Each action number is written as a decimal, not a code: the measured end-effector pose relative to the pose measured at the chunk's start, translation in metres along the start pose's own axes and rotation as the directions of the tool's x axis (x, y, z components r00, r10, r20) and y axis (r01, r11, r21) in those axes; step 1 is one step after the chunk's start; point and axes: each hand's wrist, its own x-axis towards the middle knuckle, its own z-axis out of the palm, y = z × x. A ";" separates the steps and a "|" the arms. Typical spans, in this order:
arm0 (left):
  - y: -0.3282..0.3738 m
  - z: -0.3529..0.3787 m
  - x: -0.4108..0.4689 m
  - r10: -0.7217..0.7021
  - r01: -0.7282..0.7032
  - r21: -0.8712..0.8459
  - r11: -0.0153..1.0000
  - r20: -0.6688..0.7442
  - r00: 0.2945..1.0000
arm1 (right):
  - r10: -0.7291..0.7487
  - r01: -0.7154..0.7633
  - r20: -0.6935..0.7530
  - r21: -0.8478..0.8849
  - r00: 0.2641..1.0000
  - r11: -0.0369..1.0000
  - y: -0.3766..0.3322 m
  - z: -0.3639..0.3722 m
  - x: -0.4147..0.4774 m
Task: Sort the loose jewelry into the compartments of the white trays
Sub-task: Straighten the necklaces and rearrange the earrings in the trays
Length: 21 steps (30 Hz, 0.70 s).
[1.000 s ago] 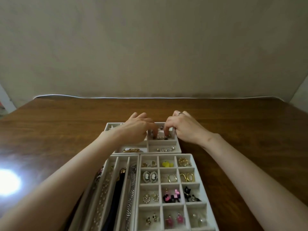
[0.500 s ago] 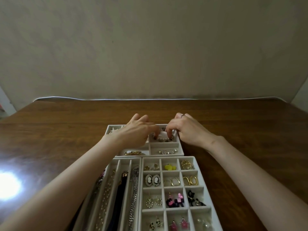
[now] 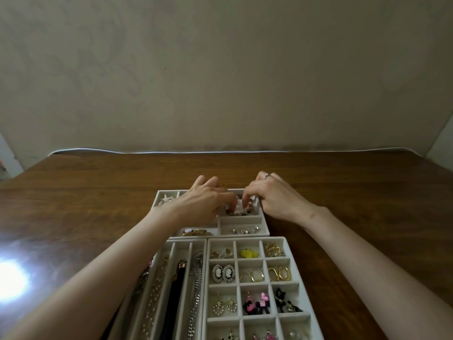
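Observation:
Three white trays lie on the wooden table. Over the far tray (image 3: 266,233) both my hands meet at its back right compartment. My left hand (image 3: 201,204) and my right hand (image 3: 272,197) each pinch an end of a beaded bracelet (image 3: 239,212) with pink and dark beads, which sags into that compartment. A starfish brooch (image 3: 166,199) sits in the far tray's back left cell, a gold piece (image 3: 193,232) at its front left, a crystal piece (image 3: 244,229) at its front right.
The near right tray (image 3: 297,273) holds earrings in small square cells. The near left tray (image 3: 189,253) has long slots with chains and necklaces. A bright glare (image 3: 9,280) marks the table at the left. A beige wall stands behind the table.
The view has tilted slightly, so trays and hands sit lower in frame. Both hands stay at the same compartment, and the beaded bracelet now shows more plainly between the fingertips.

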 end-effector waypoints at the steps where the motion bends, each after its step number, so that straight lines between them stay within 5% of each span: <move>1: 0.000 0.000 0.000 -0.003 0.003 0.000 1.000 0.003 1.000 | 0.000 0.000 -0.011 0.019 1.000 1.000 -0.001 -0.001 -0.001; 5: 0.002 -0.001 0.000 -0.020 0.020 -0.021 1.000 0.002 1.000 | 0.035 -0.035 -0.072 0.000 0.997 0.999 0.001 -0.008 -0.002; 11: 0.005 -0.001 0.001 -0.037 0.037 -0.019 0.999 0.009 0.999 | 0.095 -0.093 0.026 -0.064 0.995 0.994 -0.006 -0.015 -0.003; 21: 0.005 -0.001 0.001 -0.043 0.043 -0.016 0.999 0.019 0.999 | 0.114 -0.115 0.033 0.048 0.993 0.992 -0.006 -0.013 -0.003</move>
